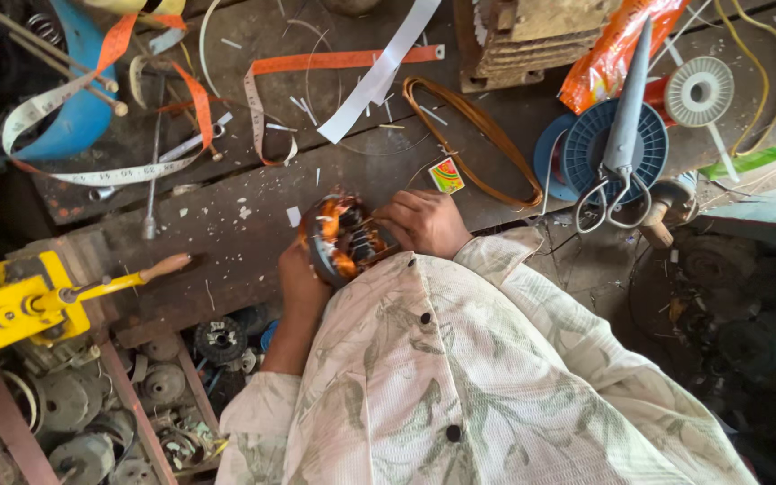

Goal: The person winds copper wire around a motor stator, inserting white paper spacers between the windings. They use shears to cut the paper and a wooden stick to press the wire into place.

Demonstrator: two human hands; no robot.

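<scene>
Wooden workbench [226, 229] strewn with tape, wire, spools.

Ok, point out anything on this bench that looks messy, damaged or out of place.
Nothing looks broken. Around the motor stator held in the left hand and right hand, white paper scraps litter the workbench, and a measuring tape lies tangled.

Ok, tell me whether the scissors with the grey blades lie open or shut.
Shut: the scissors with the grey blades show one closed point, blades together, lying across the blue plastic spool, their loop handles side by side.
</scene>
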